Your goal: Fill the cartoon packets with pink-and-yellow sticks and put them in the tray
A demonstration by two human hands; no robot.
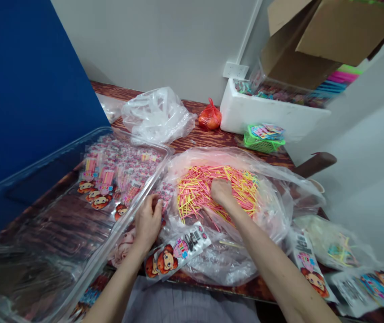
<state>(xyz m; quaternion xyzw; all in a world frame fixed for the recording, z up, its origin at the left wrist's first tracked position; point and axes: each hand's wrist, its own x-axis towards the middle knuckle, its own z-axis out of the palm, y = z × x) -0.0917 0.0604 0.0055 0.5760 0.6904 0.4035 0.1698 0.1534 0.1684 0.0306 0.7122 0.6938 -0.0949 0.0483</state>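
Observation:
My right hand (222,190) is down in a heap of thin pink and yellow sticks (195,197), its fingers curled on them. The heap lies in a wide-open clear plastic bag (225,264). Beside the right rim of a clear plastic bin (145,184), my left hand (148,222) has its fingers bent towards the thumb; what lies between them, if anything, is hidden. Many small printed sachets (106,177) of pink sticks fill the far part of the bin. A silver printed pouch (178,251) with a cartoon face lies between my forearms.
More printed pouches (309,269) and a bag of sticks (342,246) lie at right. Farther back are a crumpled clear bag (158,114), a red bag (210,116), a green basket (262,142), and a white foam box (266,112) under a cardboard box (333,36). A blue panel (33,80) stands left.

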